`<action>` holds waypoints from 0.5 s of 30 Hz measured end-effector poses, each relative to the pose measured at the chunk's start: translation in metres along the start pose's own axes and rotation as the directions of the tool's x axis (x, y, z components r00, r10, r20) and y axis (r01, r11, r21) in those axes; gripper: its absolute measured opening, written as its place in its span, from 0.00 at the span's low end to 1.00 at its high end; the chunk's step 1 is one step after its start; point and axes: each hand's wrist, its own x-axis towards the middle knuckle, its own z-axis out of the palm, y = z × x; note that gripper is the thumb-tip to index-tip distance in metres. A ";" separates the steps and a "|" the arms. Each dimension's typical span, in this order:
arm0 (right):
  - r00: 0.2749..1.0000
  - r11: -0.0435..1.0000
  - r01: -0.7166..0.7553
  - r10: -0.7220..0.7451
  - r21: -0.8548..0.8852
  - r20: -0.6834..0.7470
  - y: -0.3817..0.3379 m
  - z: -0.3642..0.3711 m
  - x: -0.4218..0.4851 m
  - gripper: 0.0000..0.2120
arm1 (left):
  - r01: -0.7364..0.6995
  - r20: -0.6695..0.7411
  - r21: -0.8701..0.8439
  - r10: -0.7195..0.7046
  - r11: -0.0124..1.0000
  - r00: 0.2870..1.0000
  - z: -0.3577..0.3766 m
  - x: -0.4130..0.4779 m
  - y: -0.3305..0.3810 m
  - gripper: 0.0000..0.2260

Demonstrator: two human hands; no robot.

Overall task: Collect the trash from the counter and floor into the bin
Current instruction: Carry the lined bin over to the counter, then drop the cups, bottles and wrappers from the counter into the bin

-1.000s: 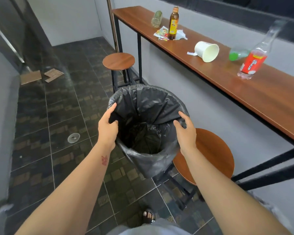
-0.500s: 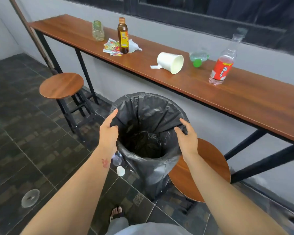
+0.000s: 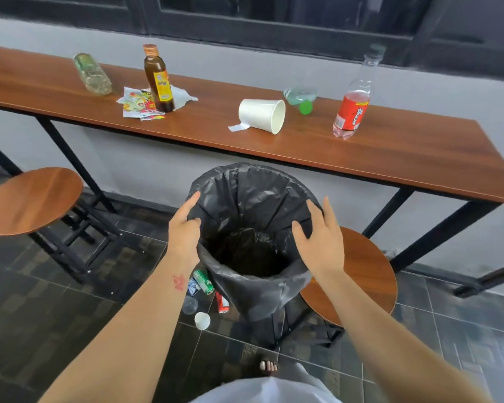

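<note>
A bin lined with a black bag (image 3: 253, 181) is held up in front of me. My left hand (image 3: 184, 228) grips its left rim and my right hand (image 3: 320, 239) grips its right rim. On the wooden counter (image 3: 390, 152) lie a tipped white paper cup (image 3: 261, 115), a red-labelled bottle (image 3: 351, 112), a brown bottle (image 3: 157, 80), colourful wrappers (image 3: 137, 104), a crushed clear bottle (image 3: 93, 74) and a green-capped bottle (image 3: 300, 97). On the floor below the bin are a green can (image 3: 205, 282), a red can (image 3: 221, 302), a small white cup (image 3: 202, 320) and a clear cup (image 3: 190, 304).
A round wooden stool (image 3: 31, 199) stands at the left and another stool (image 3: 367, 274) sits under my right hand, beside the bin. Black counter legs (image 3: 437, 228) slant down at the right. The floor is dark tile; my foot (image 3: 268, 366) shows at the bottom.
The view has swung right from the corridor toward the counter. Both hands still hold the bin's rim, and the cans and cups on the floor have come into sight under it.
</note>
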 end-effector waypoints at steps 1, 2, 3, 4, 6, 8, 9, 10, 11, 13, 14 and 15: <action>0.998 0.998 0.049 -0.050 -0.037 -0.031 -0.004 0.000 0.004 0.28 | 0.003 0.001 0.001 -0.003 1.000 1.000 0.000 0.003 0.003 0.29; 0.994 0.994 0.089 -0.093 -0.061 -0.054 -0.010 0.000 0.009 0.28 | 0.002 0.002 0.004 -0.002 1.000 1.000 0.000 0.007 0.004 0.28; 0.988 0.990 0.126 -0.131 -0.069 -0.076 -0.015 0.000 0.015 0.28 | 0.002 0.004 0.006 -0.002 1.000 1.000 0.000 0.009 0.006 0.28; 0.981 0.985 0.161 -0.167 -0.068 -0.100 -0.022 0.000 0.022 0.28 | 0.001 0.004 0.004 -0.001 1.000 1.000 -0.001 0.012 0.006 0.29; 0.963 0.976 0.211 -0.216 -0.048 -0.159 -0.038 -0.002 0.041 0.28 | -0.007 0.010 -0.003 0.007 1.000 1.000 -0.003 0.018 0.008 0.29; 0.945 0.969 0.245 -0.244 -0.026 -0.219 -0.057 -0.004 0.066 0.29 | -0.002 0.023 -0.016 0.003 1.000 1.000 -0.005 0.027 0.008 0.29; 0.933 0.964 0.267 -0.263 -0.018 -0.247 -0.066 -0.005 0.079 0.30 | 0.006 0.026 -0.028 -0.006 1.000 1.000 -0.006 0.031 0.008 0.30; 0.922 0.958 0.286 -0.279 -0.014 -0.269 -0.075 -0.006 0.092 0.30 | 0.019 0.022 -0.042 -0.018 0.999 1.000 -0.006 0.035 0.009 0.30; 0.917 0.956 0.294 -0.286 -0.012 -0.278 -0.083 -0.007 0.106 0.31 | 0.032 0.018 -0.057 -0.031 0.998 0.999 -0.007 0.038 0.010 0.30; 0.923 0.957 0.291 -0.284 -0.011 -0.261 -0.098 -0.007 0.134 0.35 | 0.051 0.011 -0.089 -0.050 0.995 0.999 -0.006 0.043 0.012 0.31; 0.925 0.956 0.293 -0.287 -0.011 -0.248 -0.104 -0.006 0.147 0.37 | 0.057 0.008 -0.105 -0.056 0.993 0.998 -0.005 0.044 0.013 0.31; 0.929 0.956 0.294 -0.288 -0.008 -0.232 -0.109 -0.004 0.160 0.39 | 0.061 0.007 -0.111 -0.061 0.992 0.998 -0.004 0.045 0.015 0.30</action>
